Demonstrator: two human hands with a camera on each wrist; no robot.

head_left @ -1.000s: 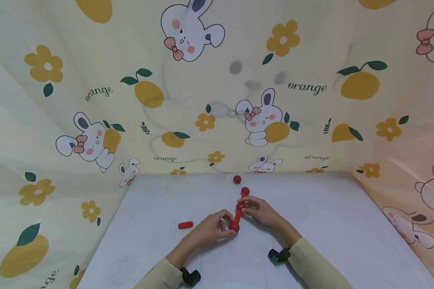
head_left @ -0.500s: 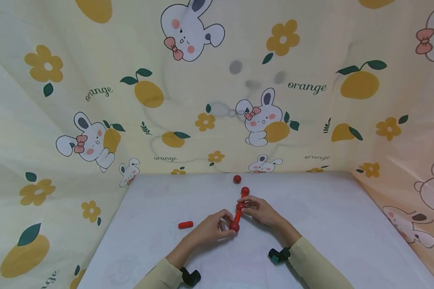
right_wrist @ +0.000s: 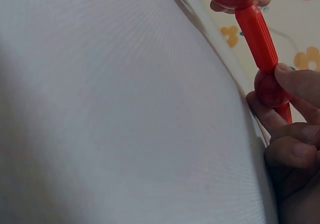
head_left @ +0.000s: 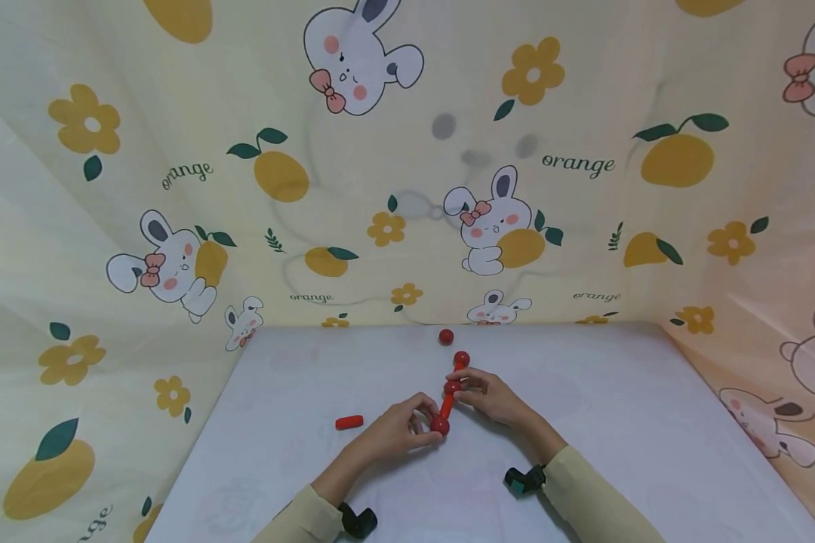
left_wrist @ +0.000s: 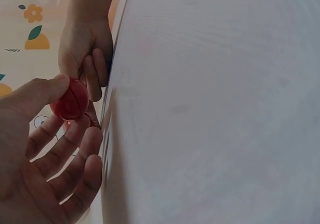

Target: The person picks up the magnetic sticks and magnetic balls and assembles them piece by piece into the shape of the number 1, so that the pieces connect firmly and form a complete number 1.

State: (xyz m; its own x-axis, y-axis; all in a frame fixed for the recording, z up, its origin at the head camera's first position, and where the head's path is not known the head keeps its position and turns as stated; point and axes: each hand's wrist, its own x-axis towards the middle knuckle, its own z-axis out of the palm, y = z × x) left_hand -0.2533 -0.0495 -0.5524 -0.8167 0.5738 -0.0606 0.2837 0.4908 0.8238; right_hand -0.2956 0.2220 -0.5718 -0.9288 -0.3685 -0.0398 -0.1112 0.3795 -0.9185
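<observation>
A chain of three dark red balls joined by two red ridged rods slants across the table in the head view. My left hand (head_left: 397,431) pinches the near ball (head_left: 439,426) between thumb and fingers; the left wrist view shows that ball (left_wrist: 71,101) with a seam round it. With thumb and fingers my right hand (head_left: 494,397) pinches the middle ball (head_left: 452,388). A ridged rod (right_wrist: 257,37) runs between these two balls in the right wrist view. Beyond the right hand the far ball (head_left: 461,359) ends the chain; its rod is partly hidden by fingers.
A loose red ball (head_left: 445,337) lies near the table's back edge. Left of my left hand rests a loose red rod (head_left: 349,422). The white table (head_left: 618,422) meets a printed cloth backdrop (head_left: 353,151) behind it.
</observation>
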